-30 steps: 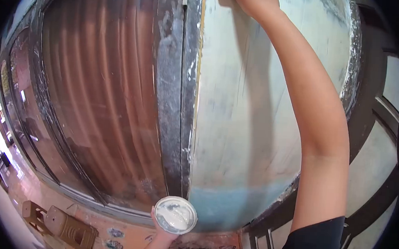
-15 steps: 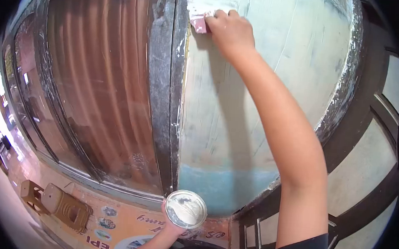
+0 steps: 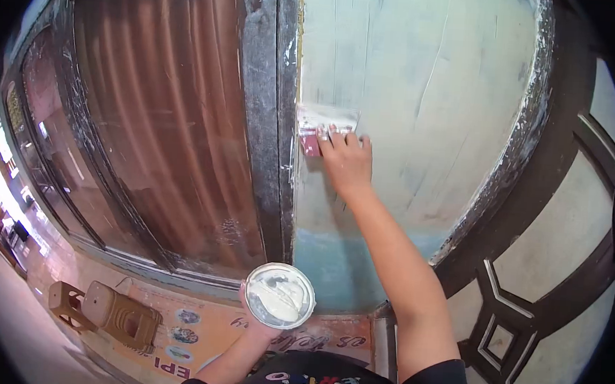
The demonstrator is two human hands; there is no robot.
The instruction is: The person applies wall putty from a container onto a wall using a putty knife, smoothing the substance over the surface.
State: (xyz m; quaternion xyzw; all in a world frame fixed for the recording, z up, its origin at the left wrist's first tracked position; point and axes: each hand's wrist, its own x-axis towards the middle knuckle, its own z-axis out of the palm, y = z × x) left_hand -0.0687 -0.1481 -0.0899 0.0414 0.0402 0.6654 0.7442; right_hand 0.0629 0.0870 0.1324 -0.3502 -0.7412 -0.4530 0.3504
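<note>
My right hand (image 3: 348,159) is gripping a maroon putty scraper (image 3: 310,144) against the wall panel (image 3: 399,71), upper middle of frame; my left (image 3: 260,325) has a putty tub (image 3: 281,304), bottom centre. Pale streaky stuff covers most, but the blue band (image 3: 335,264) down low looks uncoated tbh.

Below and beyond the fingers of the left hand (image 3: 260,326), the pale floor (image 3: 93,351) carried an orange printed sheet (image 3: 218,327). It spread beneath those fingers and reached out to both sides of them, bearing round pictures and dark lettering, part of which read "EPI". Well to the left of the fingers, a stack of brown stools (image 3: 125,316) stood upright, with another brown stool (image 3: 68,305) close beside it, farther out from the fingers.
</note>
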